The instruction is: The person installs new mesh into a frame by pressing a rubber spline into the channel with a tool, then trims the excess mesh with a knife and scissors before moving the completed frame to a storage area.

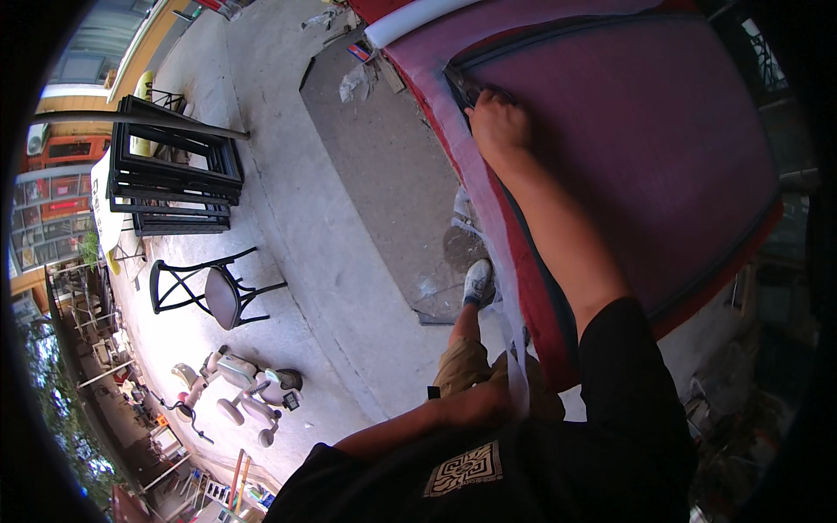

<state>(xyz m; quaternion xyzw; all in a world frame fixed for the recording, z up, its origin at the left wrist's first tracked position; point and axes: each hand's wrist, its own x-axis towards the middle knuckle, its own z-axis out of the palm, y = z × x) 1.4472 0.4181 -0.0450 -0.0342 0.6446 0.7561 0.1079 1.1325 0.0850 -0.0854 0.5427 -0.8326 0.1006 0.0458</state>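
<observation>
A dark-framed panel with sheer mesh (645, 148) stretched over it lies on a red-covered table (545, 336). My right hand (501, 126) is at the frame's far left corner, its fingers closed round a small dark tool (459, 81) whose kind I cannot make out. Along the table's left edge hangs a loose pale mesh strip (495, 218), running down toward my waist. Low by my body, my left hand (490, 399) is beside the strip's lower end. Its fingers are hidden, so whether it grips the strip does not show.
A white roll (418, 19) lies across the table's far end. Plastic scraps (356, 83) and a dark round patch (466, 249) are on the floor near my foot. Leftward stand a black chair (222, 292), stacked black frames (174, 174) and a small scooter (244, 383).
</observation>
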